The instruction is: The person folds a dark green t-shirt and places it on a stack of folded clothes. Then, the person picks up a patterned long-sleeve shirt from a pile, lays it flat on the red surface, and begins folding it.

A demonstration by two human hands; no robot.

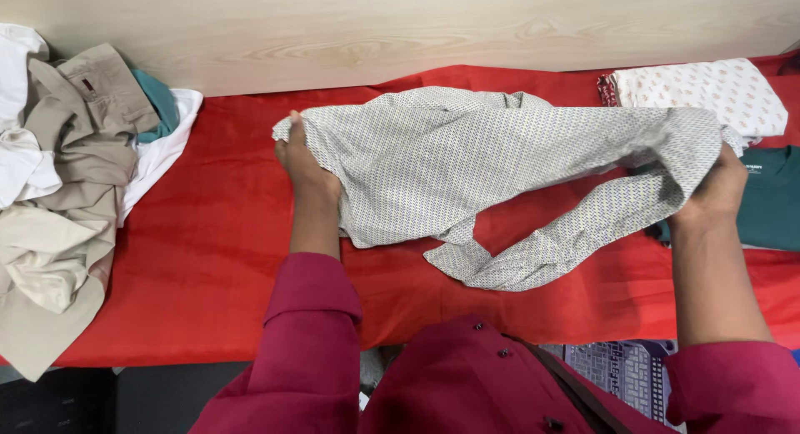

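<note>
While the patterned shirt [467, 163] is stretched across the red-covered surface [208, 259], it is held at both ends: the left hand [302, 163] is closed on the fabric at the shirt's left edge, and the right hand [718, 188] is clamped on the bunched cloth at the far right. The garment is spread out but not flat; a sleeve [550, 242] trails down toward the near edge and creases run through the body. The step in hand is judged to be the laying-out of the shirt before a fold. For the next move, the cloth would need to be pulled taut and lowered evenly, and the loose sleeve brought in line, so that no wrinkle is trapped beneath.

Much is kept from view. The fingers of both hands are largely buried in fabric, so the exact grip cannot be made out. The collar and buttons are not shown, and it is perhaps the back of the shirt that faces up. A heap of beige and white clothes [62, 192] at the left is cut off by the frame. At the right, a folded white printed cloth [708, 92] and a dark green garment [771, 200] are partly covered by the shirt and the right hand.
</note>
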